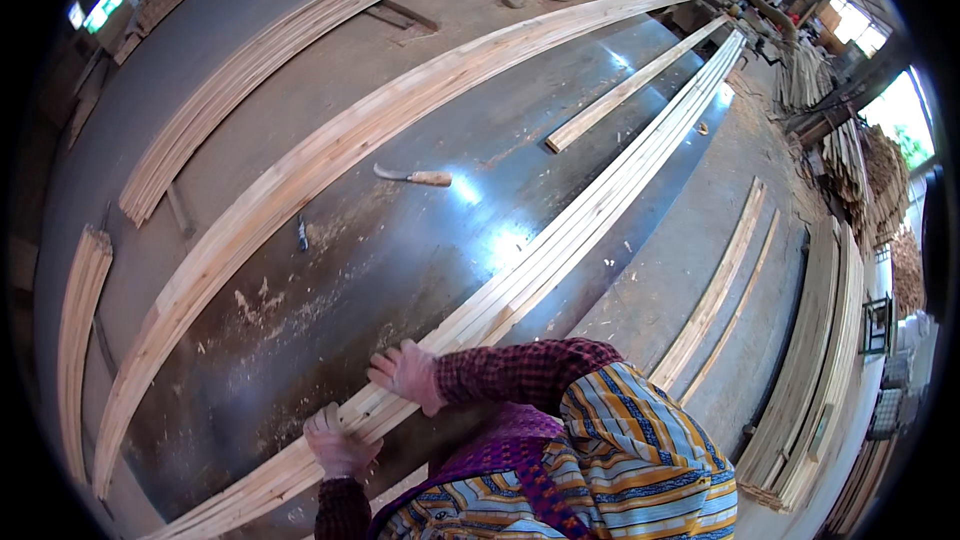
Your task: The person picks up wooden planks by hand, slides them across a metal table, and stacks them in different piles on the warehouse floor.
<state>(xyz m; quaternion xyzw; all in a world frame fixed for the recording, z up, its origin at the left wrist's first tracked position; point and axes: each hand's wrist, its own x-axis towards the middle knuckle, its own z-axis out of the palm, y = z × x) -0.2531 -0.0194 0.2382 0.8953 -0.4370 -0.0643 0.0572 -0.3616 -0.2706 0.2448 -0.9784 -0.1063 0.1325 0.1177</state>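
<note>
- The dark, glossy metal surface (pixel 400 240) carries everything below; wood chips are scattered over it.
- A long stack of pale boards (pixel 320 165) runs along the surface's far long edge.
- The long pale strips (pixel 540 270) lie side by side along the near long edge, stretching from past the hands toward the far right corner. Each strip looks light, but the bunch should have real weight. Over a short span they ought to be stiff; over their full length they will probably flex and whip. The cut faces look smooth and may slide on the metal or against one another, while raw corners could splinter. Breakage seems unlikely. Take the bunch from both sides, hands well apart about mid-length, so that neither end droops.
- A shorter board (pixel 638 83) lies between stack and strips, toward the far right corner.
- The left hand (pixel 340 443) is closed over the strips, nearer their lower-left end.
- The right hand (pixel 408 375) lies across them just beside it, fingers toward the far side; how firmly it grips I cannot tell.
- A curved knife (pixel 415 177) with a wooden handle rests mid-surface, well apart from both hands.
</note>
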